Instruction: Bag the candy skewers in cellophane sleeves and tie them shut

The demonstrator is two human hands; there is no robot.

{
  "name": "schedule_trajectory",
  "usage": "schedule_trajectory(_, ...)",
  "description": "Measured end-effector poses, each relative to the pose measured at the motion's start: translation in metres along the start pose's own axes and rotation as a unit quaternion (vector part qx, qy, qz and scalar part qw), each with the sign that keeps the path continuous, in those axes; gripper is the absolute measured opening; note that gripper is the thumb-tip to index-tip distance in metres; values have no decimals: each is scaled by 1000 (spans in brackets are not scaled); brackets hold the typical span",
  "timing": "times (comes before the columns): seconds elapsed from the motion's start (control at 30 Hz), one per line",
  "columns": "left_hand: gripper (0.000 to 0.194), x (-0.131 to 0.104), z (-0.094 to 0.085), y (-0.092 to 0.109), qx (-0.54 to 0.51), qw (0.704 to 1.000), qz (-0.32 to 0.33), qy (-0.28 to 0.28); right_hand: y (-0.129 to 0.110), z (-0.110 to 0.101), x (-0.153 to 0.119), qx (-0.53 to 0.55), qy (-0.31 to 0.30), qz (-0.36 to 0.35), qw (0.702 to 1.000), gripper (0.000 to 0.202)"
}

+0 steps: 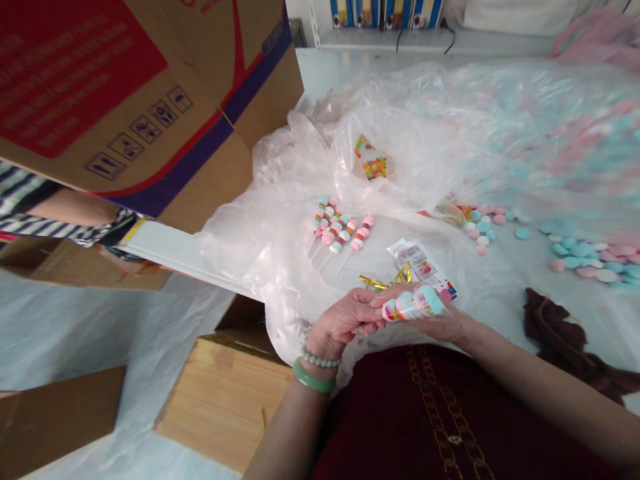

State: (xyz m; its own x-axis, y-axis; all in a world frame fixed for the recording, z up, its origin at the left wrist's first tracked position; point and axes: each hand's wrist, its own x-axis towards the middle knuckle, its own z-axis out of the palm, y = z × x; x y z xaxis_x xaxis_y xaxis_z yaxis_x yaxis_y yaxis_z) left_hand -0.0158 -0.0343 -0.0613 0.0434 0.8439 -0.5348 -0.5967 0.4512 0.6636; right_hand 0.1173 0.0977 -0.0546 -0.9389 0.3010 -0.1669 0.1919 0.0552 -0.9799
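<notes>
Centrally, a clear printed packet [413,304] of pink, white and blue candies lies nearly level between both hands, over the near edge of the desk [500,293]. Left hand [350,315]: thumb and fingers together, clamped on the packet's narrow end; forearm rises from the lower edge of view, bead bracelet [323,362] and green bangle [313,377] at the wrist. Right hand [440,321]: behind and under the packet's wide end, touching it; fingers partly hidden, degree of closure cannot be told; forearm enters from lower right. Just beyond the hands: gold ties [380,283] and printed wrappers [423,267]. Farther, beyond the left hand: candy skewers [343,230] on clear plastic sheeting [240,233].
</notes>
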Motion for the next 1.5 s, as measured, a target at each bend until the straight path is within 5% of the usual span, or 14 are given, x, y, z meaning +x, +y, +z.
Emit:
schedule_trajectory(0.07, 31, -10, -4, 11, 77, 996, -18, -28, -12, 1, -11, -178, -31, -133, 974, 12)
schedule_trajectory(0.2, 15, -19, 6, 35, 262, 963, 35, -53, -34, 0, -18, -511, -111, -333, 785, 23)
schedule_trajectory(0.3, 22, -10, 27, 36, 402, 896, 157, 107, -40, -11, -5, -625, -141, -301, 706, 25)
schedule_trajectory(0.37, 25, 3, 41, 28, 453, 816, 239, 269, -41, -19, 11, -616, -105, -230, 746, 24)
schedule_trajectory(0.43, 21, 16, 51, 19, 474, 744, 280, 379, -39, -23, 28, -482, -7, -144, 864, 17)
schedule_trajectory(0.53, 19, 31, 54, 10, 442, 715, 314, 441, -31, -19, 46, -204, 95, -51, 973, 22)
schedule_trajectory(0.7, 35, 30, 37, 12, 116, 855, 308, 400, -16, -6, 40, -5, 133, -96, 986, 27)
schedule_trajectory(0.8, 63, 20, 27, 13, -45, 979, 117, 159, -12, -12, 28, -212, 176, -165, 947, 20)
schedule_trajectory(0.87, 71, 11, 24, 11, -62, 996, 49, 32, -12, -17, 23, -275, 137, -180, 935, 21)
schedule_trajectory(0.97, 57, -6, 21, 10, 39, 990, 127, 56, -9, -20, 24, -183, 70, -79, 977, 21)
schedule_trajectory(1.13, 27, -49, 18, 19, 450, 840, 243, 184, -12, -2, 29, 186, -148, 180, 954, 21)
schedule_trajectory(1.3, 19, -107, 4, 20, 617, 713, 205, 262, -37, 26, 29, 59, -208, 117, 969, 7)
schedule_trajectory(1.4, 22, -142, -17, 13, 513, 708, 205, 441, -32, 10, 31, -153, -62, 22, 986, 15)
schedule_trajectory(1.5, 29, -168, -43, -1, 318, 616, 183, 697, -6, -31, 24, -367, 189, 69, 908, 20)
